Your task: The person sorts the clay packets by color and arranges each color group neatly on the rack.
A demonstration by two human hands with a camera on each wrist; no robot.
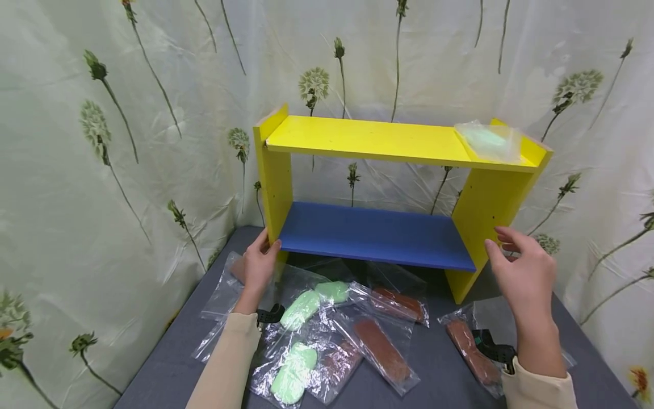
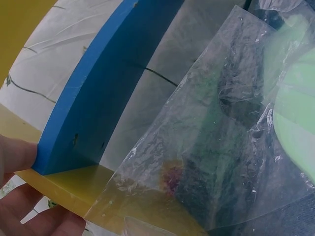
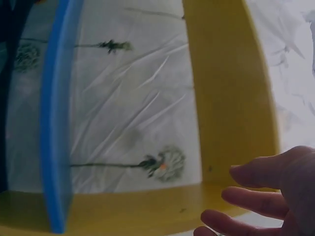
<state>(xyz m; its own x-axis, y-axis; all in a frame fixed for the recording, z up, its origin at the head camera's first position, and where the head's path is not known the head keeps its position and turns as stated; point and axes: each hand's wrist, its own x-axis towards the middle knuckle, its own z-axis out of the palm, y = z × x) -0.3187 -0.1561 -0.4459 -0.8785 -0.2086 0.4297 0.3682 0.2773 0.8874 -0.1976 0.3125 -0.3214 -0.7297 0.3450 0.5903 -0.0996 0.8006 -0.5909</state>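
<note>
A small shelf unit [image 1: 357, 133] with yellow sides and top and a blue lower board [image 1: 375, 236] stands on the table. My left hand [image 1: 259, 266] grips the front edge of its left side panel [image 1: 278, 187]. In the left wrist view the thumb [image 2: 17, 153] lies by the blue board's corner, and the fingers [image 2: 54, 221] wrap outside the panel. Beside the right side panel [image 1: 490, 199] my right hand [image 1: 526, 270] is raised with fingers spread and loosely bent, holding nothing. In the right wrist view its fingertips [image 3: 236, 196] overlap the yellow panel; contact cannot be told.
Clear bags with green pieces [image 1: 300, 309] and brown pieces [image 1: 380, 349] lie before the unit. Another bagged brown piece [image 1: 472, 349] lies near my right forearm. A bag with a pale green content [image 1: 490, 141] rests on the top board. Flowered curtain [image 1: 168, 68] hangs behind.
</note>
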